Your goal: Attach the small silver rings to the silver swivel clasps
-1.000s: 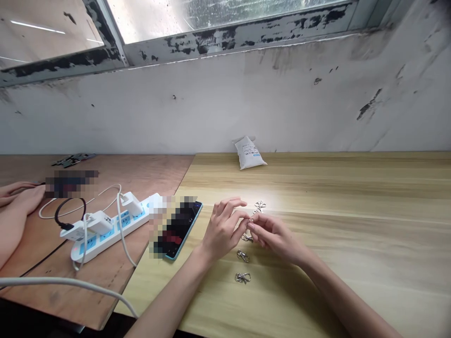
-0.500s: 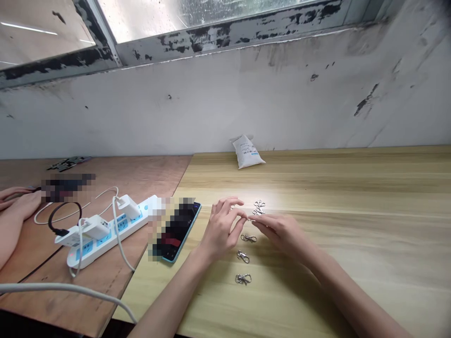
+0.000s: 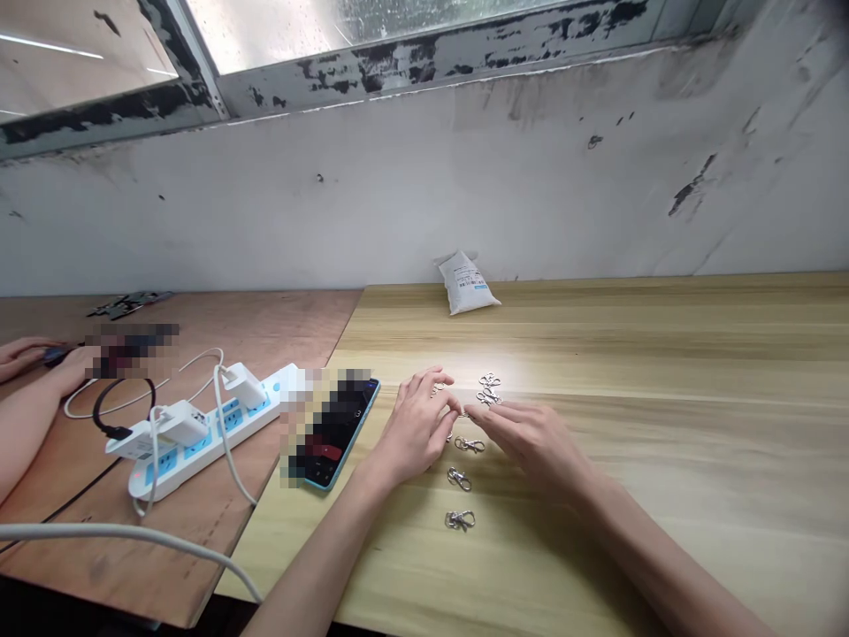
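Note:
My left hand point(image 3: 417, 427) is closed in a pinch, thumb and forefinger meeting over a small shiny piece between the two hands. Opposite it, my right hand point(image 3: 537, 440) presses its fingers together, their tips at the same piece, which is mostly hidden. Just below the fingertips lies a silver swivel clasp point(image 3: 470, 445) with a ring. Nearer me, a second clasp point(image 3: 459, 479) and a third clasp point(image 3: 460, 520) follow in a column. A small cluster of clasps point(image 3: 489, 390) lies beyond my right fingers. Small metal rings point(image 3: 438, 388) show partly behind my left fingers.
Left of my hands lies a phone point(image 3: 338, 433), partly blurred out. A white power strip point(image 3: 218, 433) with chargers and cables sits on the brown table point(image 3: 285, 318). Another person's arm point(image 3: 30, 425) reaches in at far left. Against the wall rests a plastic packet point(image 3: 468, 285).
Both hands stay close together, with the fingertips shifting slightly left. More of the rings behind my left hand now shows. The other person's hands have moved a little.

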### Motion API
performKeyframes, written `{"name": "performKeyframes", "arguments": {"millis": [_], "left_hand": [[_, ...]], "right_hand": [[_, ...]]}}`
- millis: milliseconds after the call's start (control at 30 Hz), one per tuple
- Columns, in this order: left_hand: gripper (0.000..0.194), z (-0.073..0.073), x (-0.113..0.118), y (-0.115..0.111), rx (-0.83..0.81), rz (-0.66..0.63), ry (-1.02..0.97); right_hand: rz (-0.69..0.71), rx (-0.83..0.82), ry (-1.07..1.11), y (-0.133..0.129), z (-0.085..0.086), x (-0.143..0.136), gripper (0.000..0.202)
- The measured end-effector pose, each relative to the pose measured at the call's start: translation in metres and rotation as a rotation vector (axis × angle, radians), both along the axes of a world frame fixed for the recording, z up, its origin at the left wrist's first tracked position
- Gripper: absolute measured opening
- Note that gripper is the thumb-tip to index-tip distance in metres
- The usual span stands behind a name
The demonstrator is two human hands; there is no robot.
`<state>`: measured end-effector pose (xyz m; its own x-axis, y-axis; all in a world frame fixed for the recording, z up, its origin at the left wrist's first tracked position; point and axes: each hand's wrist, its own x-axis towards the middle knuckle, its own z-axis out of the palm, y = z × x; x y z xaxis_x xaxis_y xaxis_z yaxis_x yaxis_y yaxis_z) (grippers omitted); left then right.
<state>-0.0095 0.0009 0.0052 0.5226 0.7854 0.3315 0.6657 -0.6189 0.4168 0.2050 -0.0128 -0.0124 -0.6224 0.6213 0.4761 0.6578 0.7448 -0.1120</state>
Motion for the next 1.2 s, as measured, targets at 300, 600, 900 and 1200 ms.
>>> {"name": "performKeyframes", "arguments": {"millis": [300, 600, 900, 1200], "left_hand": [[0.012, 0.003, -0.011, 0.003, -0.062, -0.086, 0.017], [0.011, -0.006, -0.015, 0.012, 0.048, -0.002, 0.083], [0.022, 0.007, -0.031, 0.013, -0.174, -0.078, 0.056], [0.015, 0.007, -0.033, 0.013, -0.395, -0.108, 0.042]], "right_hand": [[0.096, 0.241, -0.091, -0.003, -0.002, -0.008, 0.032], [0.050, 0.062, 0.168, -0.004, -0.009, -0.024, 0.023], [-0.329, -0.139, 0.189, 0.019, -0.018, 0.004, 0.029], [-0.248, -0.319, 0.236, 0.009, -0.017, -0.008, 0.024]]}}
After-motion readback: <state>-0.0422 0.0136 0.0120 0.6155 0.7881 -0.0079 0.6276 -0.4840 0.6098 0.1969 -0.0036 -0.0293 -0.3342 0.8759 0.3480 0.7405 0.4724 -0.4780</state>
